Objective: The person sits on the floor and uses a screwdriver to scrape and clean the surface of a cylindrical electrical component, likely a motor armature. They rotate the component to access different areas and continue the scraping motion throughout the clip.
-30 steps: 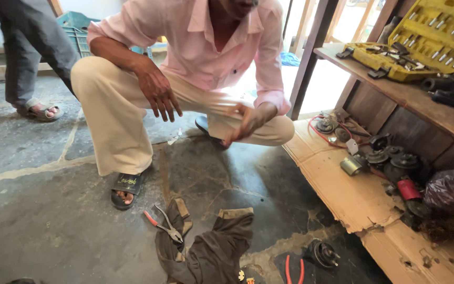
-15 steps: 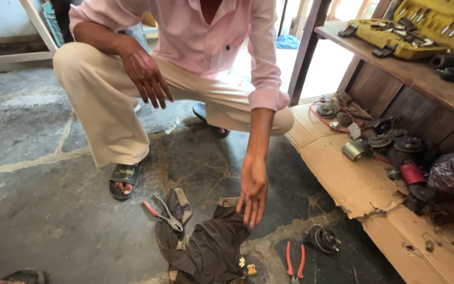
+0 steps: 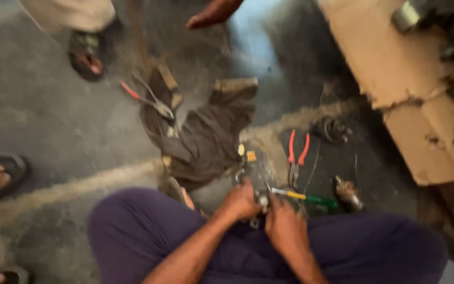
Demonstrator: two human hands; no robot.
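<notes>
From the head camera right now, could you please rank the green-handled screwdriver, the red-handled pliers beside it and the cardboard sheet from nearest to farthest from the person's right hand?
1. Green-handled screwdriver: just right of the right hand, almost touching.
2. Red-handled pliers: on the floor above the hand.
3. Cardboard sheet: far upper right.

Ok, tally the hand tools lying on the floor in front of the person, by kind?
Pliers with red or orange handles: 2, one on the dark cloth, one on the floor.
Screwdriver with yellow and green handle: 1.
Total: 3.
</notes>
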